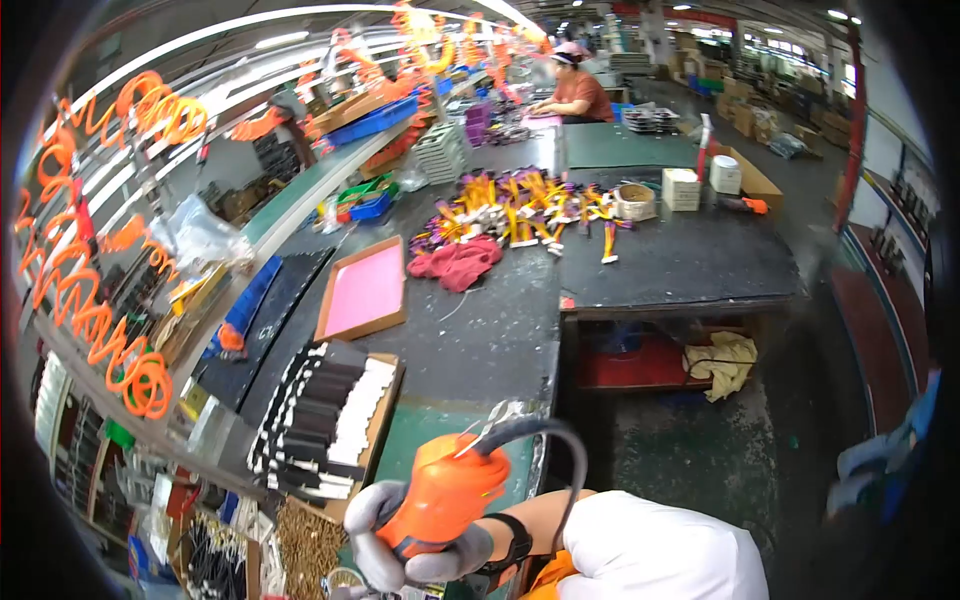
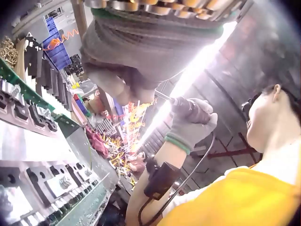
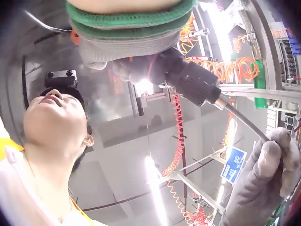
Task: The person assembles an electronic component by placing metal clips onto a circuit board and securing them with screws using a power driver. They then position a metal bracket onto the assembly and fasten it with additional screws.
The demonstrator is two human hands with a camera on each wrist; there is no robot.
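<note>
My right hand (image 1: 455,558), in a grey glove, grips an orange electric driver (image 1: 445,490) low in the head view. Its dark chuck (image 3: 197,84) and a thin metal shaft (image 3: 247,123) point away from that hand in the right wrist view. The gloved fingers of my left hand (image 3: 258,183) pinch the far end of the shaft. In the left wrist view, my left hand (image 2: 129,56) hangs large at the top, its fingertips partly in shadow, close to the shaft; my right hand (image 2: 193,125) holds the driver beyond it.
A box of black and white parts (image 1: 385,405) lies beside a pink-lined tray (image 1: 365,290). Yellow-purple parts (image 1: 520,205) and a red cloth (image 1: 458,262) cover the bench farther back. Orange coiled hoses (image 1: 90,320) hang left. Metal fixtures (image 2: 61,183) show below left. Another person (image 1: 580,92) sits beyond.
</note>
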